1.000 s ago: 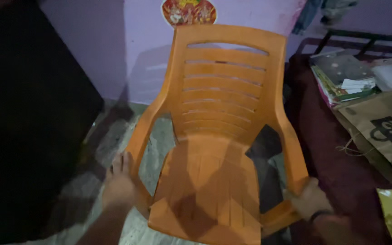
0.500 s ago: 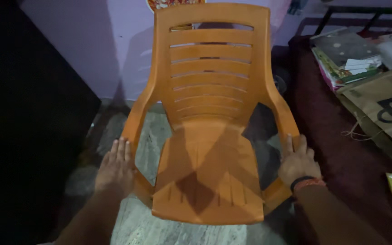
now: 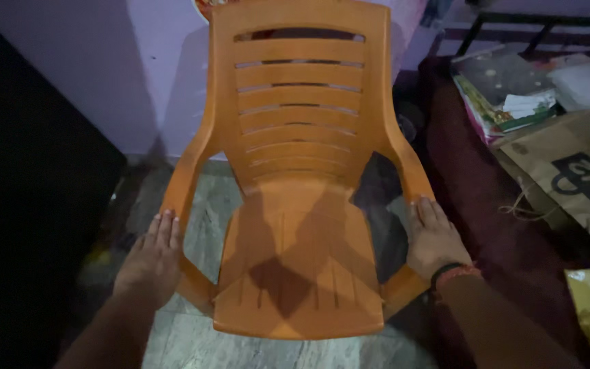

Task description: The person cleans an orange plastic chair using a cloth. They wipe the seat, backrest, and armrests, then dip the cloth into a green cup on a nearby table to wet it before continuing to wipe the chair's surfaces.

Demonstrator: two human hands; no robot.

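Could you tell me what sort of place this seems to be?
Probably a room in a home: an orange plastic armchair stands on a stone-tiled floor against a lilac wall, beside a bed strewn with books and a paper bag.

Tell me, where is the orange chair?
In the head view, the orange chair stands in the middle against the purple wall, between the left hand and right hand.

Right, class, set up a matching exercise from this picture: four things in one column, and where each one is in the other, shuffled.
Things:
1. left hand
2. right hand
3. stack of books
4. brown paper bag

Places:
A. on the dark red bed cover, nearer the camera than the books
B. on the orange plastic chair's left armrest
C. far right, near the bed frame
D. on the chair's right armrest

Pairs: 1-B, 2-D, 3-C, 4-A
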